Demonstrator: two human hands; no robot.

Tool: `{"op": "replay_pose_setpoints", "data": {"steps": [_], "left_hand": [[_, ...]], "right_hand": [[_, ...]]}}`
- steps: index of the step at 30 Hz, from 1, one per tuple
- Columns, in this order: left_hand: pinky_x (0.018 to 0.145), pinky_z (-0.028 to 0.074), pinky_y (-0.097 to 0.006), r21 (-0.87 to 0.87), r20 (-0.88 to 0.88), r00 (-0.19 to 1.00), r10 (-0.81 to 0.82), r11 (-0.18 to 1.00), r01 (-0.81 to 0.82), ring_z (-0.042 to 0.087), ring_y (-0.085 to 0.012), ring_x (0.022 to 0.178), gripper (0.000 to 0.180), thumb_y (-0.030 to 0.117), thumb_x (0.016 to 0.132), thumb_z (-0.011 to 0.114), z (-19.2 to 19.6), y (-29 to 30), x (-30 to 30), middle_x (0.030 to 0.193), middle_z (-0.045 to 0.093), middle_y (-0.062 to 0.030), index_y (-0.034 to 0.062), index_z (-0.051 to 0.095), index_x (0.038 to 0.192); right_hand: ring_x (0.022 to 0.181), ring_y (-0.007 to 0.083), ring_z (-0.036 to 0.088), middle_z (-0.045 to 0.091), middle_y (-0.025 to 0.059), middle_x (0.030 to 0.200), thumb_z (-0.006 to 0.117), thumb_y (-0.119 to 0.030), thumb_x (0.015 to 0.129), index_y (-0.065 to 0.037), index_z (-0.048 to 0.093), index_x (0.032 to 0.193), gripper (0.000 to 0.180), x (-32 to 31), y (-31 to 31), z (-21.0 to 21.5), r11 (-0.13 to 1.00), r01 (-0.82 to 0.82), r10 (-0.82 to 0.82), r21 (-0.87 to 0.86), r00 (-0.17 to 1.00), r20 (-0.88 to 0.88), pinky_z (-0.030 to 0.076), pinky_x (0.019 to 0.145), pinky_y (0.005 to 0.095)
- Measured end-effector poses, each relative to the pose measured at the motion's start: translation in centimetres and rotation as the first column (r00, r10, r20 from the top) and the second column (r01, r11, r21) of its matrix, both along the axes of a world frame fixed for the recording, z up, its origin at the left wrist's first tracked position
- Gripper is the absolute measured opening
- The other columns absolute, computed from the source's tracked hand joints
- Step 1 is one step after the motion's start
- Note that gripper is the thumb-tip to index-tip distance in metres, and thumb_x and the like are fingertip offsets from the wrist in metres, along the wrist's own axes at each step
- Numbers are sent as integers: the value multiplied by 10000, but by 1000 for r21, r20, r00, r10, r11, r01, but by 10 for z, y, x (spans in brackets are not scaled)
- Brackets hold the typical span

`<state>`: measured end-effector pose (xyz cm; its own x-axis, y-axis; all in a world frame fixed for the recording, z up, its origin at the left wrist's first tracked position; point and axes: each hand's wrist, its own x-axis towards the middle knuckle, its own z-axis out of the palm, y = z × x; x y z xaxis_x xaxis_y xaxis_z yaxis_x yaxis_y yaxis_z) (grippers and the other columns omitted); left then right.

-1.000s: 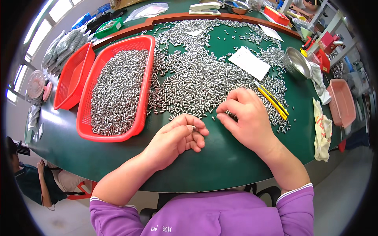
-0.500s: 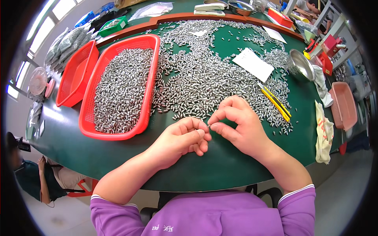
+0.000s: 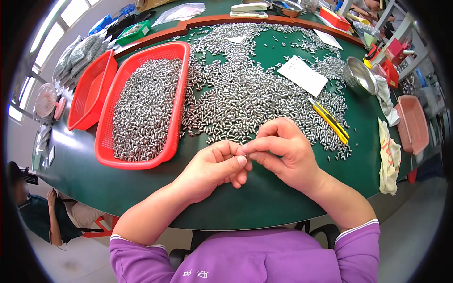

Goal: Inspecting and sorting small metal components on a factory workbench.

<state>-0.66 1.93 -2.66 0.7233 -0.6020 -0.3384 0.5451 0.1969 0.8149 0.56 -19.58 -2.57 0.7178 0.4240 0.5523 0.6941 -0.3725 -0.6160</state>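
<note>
- Green felt-like worktop (image 3: 283, 198), round-edged, carries a wide spill of small silver metal cylinders (image 3: 245, 94) just beyond both hands.
- Left hand (image 3: 214, 167): curled loosely, thumb pressed toward the forefinger; it meets the right hand at the fingertips.
- Right hand (image 3: 285, 153): forefinger and thumb pinched, pointing left into the other grip. One small silver piece seems held between the two grips, just near the pile's front edge.
- Red plastic mesh tray (image 3: 177, 118), full of the same cylinders, lies just left of the spill; an emptier red tray (image 3: 78, 113) sits beyond it.
- Yellow utility knife (image 3: 330, 120) lies right of the hands, at the pile's margin.
- Risk, as judged: the tiny piece could slip from the pinch and vanish among identical ones; a wrist could sweep loose cylinders off the worktop edge.
- Hard to make out: the held piece itself, mostly covered by fingertips; palms hidden.
</note>
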Motion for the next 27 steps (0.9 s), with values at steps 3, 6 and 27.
{"op": "replay_pose_setpoints", "data": {"steps": [3, 6, 27], "left_hand": [[701, 518, -254, -54, -13, 1000, 11, 998, -12, 613, -105, 790, 201, 188, 997, 550, -1, 1, 1, 992, 619, -57, 23, 535, 1112], [704, 517, -253, -73, -19, 1000, 15, 997, -17, 612, -109, 796, 197, 185, 1003, 536, -1, 1, 1, 1000, 615, -60, 23, 536, 1116], [748, 520, -270, -100, 12, 999, 48, 994, -46, 612, -125, 823, 155, 138, 1013, 511, -4, 1, 0, 1021, 618, -77, 22, 529, 1114]], "right_hand": [[820, 209, 558, 575, 11, 877, 756, -108, 751, -161, 730, 930, 189, 0, 0, 1, 998, 56, -57, 27, 997, 42, 453, 734, 339], [814, 210, 559, 574, 7, 875, 758, -107, 742, -162, 730, 931, 199, 0, -1, 3, 1000, 27, -26, -8, 994, 102, 452, 728, 342], [847, 215, 573, 592, 25, 915, 744, -42, 725, -124, 720, 921, 213, 4, -2, 2, 978, 167, -144, -123, 974, 175, 465, 739, 340]]}}
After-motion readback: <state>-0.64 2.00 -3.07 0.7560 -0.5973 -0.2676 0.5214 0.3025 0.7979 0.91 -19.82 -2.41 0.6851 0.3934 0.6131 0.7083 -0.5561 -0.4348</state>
